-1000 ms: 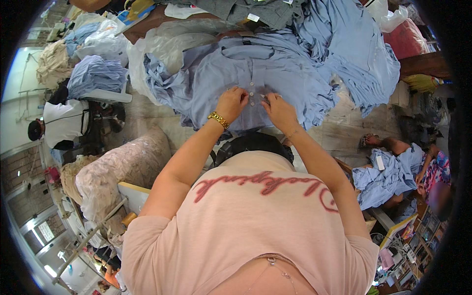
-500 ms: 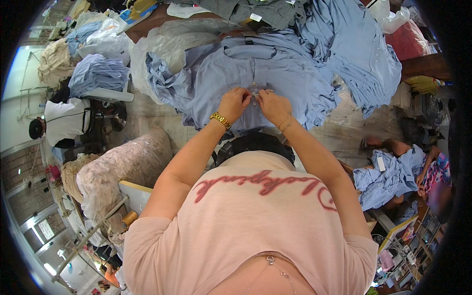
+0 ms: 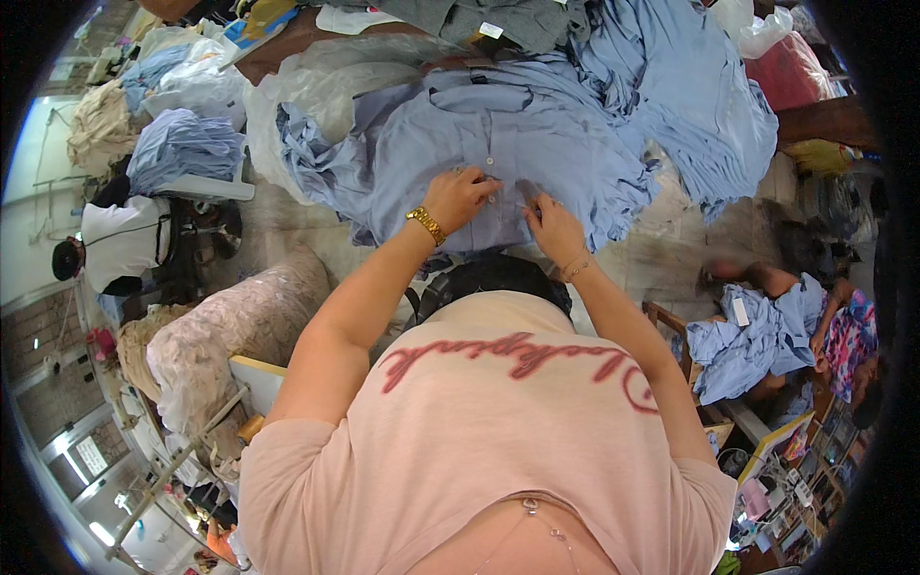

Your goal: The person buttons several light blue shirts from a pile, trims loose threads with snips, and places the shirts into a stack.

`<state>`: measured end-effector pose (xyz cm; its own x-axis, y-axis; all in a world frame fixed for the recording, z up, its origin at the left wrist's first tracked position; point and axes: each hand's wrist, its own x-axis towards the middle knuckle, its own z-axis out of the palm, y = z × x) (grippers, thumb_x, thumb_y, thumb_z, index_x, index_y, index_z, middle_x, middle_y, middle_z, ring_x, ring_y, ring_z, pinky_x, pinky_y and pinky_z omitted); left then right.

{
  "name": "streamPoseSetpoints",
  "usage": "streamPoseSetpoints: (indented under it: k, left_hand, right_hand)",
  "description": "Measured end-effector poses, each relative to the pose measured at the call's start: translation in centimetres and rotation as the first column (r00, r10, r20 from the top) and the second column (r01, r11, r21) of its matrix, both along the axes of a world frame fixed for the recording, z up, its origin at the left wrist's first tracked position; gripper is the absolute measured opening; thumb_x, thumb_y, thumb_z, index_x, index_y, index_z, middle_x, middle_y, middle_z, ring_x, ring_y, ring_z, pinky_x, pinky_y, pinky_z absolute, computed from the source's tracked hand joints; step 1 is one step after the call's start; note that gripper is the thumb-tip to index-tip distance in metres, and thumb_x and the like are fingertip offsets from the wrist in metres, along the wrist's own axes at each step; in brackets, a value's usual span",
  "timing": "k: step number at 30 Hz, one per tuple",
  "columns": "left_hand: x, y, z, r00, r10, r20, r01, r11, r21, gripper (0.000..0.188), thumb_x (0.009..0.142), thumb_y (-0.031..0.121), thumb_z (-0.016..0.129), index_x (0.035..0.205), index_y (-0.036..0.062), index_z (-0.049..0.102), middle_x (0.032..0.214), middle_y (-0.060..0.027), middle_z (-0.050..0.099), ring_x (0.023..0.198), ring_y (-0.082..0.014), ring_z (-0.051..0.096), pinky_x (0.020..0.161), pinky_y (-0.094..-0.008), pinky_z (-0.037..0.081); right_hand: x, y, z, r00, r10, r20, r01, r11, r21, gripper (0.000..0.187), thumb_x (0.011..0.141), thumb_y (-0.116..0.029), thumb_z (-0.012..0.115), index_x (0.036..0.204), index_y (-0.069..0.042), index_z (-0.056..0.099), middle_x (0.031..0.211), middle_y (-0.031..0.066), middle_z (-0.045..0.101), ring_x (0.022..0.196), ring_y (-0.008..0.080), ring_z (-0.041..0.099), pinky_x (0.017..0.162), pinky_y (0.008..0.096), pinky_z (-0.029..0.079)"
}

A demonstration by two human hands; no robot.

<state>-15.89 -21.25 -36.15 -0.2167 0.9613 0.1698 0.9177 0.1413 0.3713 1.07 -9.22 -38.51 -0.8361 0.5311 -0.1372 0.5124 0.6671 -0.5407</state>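
A light blue button-up shirt lies spread in front of me, its collar away from me and its buttoned placket running toward me. At the placket my left hand, with a gold watch on the wrist, is closed with its fingertips pinching the cloth beside a button. My right hand is just right of the placket, fingers curled together. A small dark, blurred thing shows at its fingertips; its kind is unclear.
More blue garments are heaped at the far right. Clear plastic sheeting lies behind the shirt on the left. A folded blue stack and a large wrapped bundle stand at left. Another person handles blue garments at right.
My right hand has drawn away from the placket, to the right and toward me. My left hand stays by the buttons, shifted slightly. The two hands were together at a button before.
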Motion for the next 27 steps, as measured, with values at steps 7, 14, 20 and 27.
streamPoseSetpoints:
  k: [7,14,20,27]
  left_hand:
    - [-1.3,0.0,-0.1,0.994,0.000,0.108,0.006,0.998,-0.056,0.009,0.075,0.016,0.056,0.083,0.0136,0.060,0.081,-0.0037,0.055,0.072,-0.0233,0.056,0.061,-0.0336,0.045]
    - [-0.9,-1.1,1.0,0.981,0.017,0.193,-0.008,0.999,-0.047,0.010,0.078,0.017,0.054,0.082,0.0105,0.060,0.080,-0.0057,0.056,0.073,-0.0242,0.055,0.062,-0.0342,0.044]
    - [-0.4,-1.0,1.0,0.972,0.023,0.236,-0.024,1.000,-0.001,0.011,0.078,0.015,0.054,0.083,0.0074,0.059,0.078,-0.0081,0.055,0.071,-0.0260,0.055,0.062,-0.0344,0.044]
    - [-2.7,-7.0,2.8,0.912,0.343,0.224,-0.296,0.930,-0.217,0.013,0.077,0.014,0.052,0.082,0.0042,0.059,0.084,-0.0128,0.057,0.080,-0.0297,0.054,0.071,-0.0360,0.043]
  right_hand:
    - [0.5,-0.8,-0.6,0.995,0.061,-0.074,-0.067,0.995,-0.068,0.029,0.082,-0.033,0.046,0.091,-0.006,0.046,0.082,0.0173,0.057,0.073,0.0357,0.056,0.060,0.0437,0.045]
    - [-1.3,-1.8,1.5,0.995,0.100,0.014,-0.099,0.992,-0.074,0.029,0.084,-0.033,0.044,0.091,-0.005,0.046,0.088,0.0152,0.056,0.075,0.0348,0.056,0.062,0.0427,0.046]
    - [-2.9,-2.3,2.2,0.992,0.127,0.012,-0.127,0.992,-0.026,0.026,0.084,-0.031,0.043,0.090,-0.006,0.047,0.088,0.0150,0.056,0.076,0.0337,0.056,0.062,0.0428,0.045]
    - [0.0,-1.0,1.6,0.990,0.077,0.122,-0.068,0.995,-0.076,0.022,0.083,-0.027,0.044,0.090,-0.007,0.048,0.085,0.0156,0.058,0.077,0.0326,0.057,0.063,0.0422,0.045]
